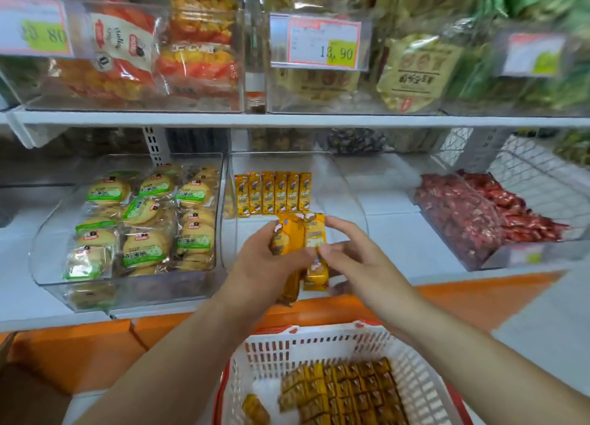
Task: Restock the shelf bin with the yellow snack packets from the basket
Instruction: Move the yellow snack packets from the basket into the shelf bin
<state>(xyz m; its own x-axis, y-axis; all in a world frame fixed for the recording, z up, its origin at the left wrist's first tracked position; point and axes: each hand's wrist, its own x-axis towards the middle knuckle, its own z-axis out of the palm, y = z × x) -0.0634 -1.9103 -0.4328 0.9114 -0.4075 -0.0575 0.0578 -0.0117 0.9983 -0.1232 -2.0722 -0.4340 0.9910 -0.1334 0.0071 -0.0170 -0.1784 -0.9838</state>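
- Left hand [268, 265]: the grip is curled round a fanned bundle of yellow snack packets [289, 236], thumb across their faces; the lower ends of the bundle hang below the palm.
- Right hand [354, 258]: thumb and forefinger form a narrow grip that pinches a single packet [314, 233] at the bundle's right edge, the other fingers relaxed.
- Position: both hands hold the packets at the open front of the clear shelf bin [348, 201], above its floor and not yet inside it.
- Target: a standing row [273, 193] of six like packets lines the bin's back left; the space to its right and in front is bare.
- Advised technique: draw one packet free at a time and keep the left grip firm so that the fan does not slip. Set each packet upright, printed face forward, touching the last in the row, and begin a second row only when the first spans the bin.
- Supply: the basket [322, 345] below holds many more packets, so the task appears early.
- Risk: glossy wrappers probably slide, and a loose packet may drop between shelf and basket.
- Neighbours: biscuit bin [143, 220] left, red-packet bin [479, 214] right.
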